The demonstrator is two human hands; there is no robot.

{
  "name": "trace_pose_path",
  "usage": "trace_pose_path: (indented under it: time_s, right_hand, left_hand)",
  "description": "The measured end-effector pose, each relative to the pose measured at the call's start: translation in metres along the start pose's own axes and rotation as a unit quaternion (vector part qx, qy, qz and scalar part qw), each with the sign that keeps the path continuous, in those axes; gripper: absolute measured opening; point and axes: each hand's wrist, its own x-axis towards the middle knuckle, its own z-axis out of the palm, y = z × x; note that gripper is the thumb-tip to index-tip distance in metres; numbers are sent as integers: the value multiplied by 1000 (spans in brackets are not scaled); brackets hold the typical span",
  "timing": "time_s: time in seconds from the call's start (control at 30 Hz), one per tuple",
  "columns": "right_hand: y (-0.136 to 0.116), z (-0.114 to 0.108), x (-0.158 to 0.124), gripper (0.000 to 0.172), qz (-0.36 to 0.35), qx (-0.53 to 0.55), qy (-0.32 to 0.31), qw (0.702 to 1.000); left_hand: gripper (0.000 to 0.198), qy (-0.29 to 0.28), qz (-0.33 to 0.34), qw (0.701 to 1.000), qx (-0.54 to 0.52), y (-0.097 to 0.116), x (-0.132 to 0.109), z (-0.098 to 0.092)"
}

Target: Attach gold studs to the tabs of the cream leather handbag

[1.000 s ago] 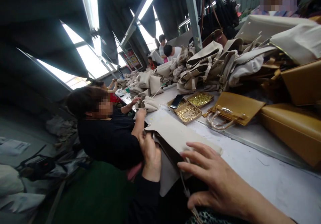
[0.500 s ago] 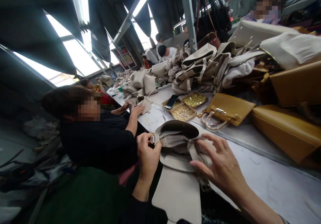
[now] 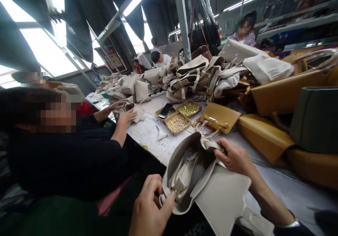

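Observation:
A pale beige handbag (image 3: 182, 144) is tilted toward me over the table's near edge, its mouth wide and its lining and inner zip showing. My left hand (image 3: 153, 204) grips the rim at the near side, thumb inside and fingers outside. At the far side, my right hand (image 3: 233, 155) is closed on the rim beside a strap loop (image 3: 211, 144). The bag's flap (image 3: 224, 197) hangs folded out to the right, below my right hand.
Past the bag stand cardboard trays of small gold metal parts (image 3: 177, 122), with a phone (image 3: 166, 110) on one. Mustard handbags (image 3: 220, 117) lie to the right, beside a dark green bag (image 3: 317, 119). Beige bags (image 3: 190, 72) are heaped behind. A co-worker (image 3: 66, 151) sits close on the left.
The handbag has been turned and tipped so its mouth faces me, and its flap has swung to the right. My left hand has come nearer; my right hand has closed on the rim.

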Motion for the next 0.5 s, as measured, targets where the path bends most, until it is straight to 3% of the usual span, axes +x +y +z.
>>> trace_pose_path:
  time_s: [0.07, 0.13, 0.2, 0.3, 0.43, 0.5]
  right_hand:
    - [9, 1, 0, 21, 22, 48, 22, 998]
    - [15, 3, -1, 21, 46, 98, 34, 994]
    - [18, 6, -3, 22, 65, 142, 41, 987]
    - [22, 10, -7, 22, 75, 190, 51, 978]
    - [23, 15, -12, 20, 66, 224, 72, 970]
    - [22, 18, -14, 19, 56, 229, 84, 968]
  left_hand:
    - [11, -14, -3, 1000, 6, 5, -8, -4]
    - [27, -35, 15, 999, 20, 9, -9, -9]
    - [43, -78, 74, 992, 61, 15, -5, -16]
    - [11, -146, 162, 963, 160, 30, 9, -27]
    - [13, -96, 208, 950, 210, 68, 36, -27]
    - [13, -131, 229, 953, 148, 86, 54, -12]
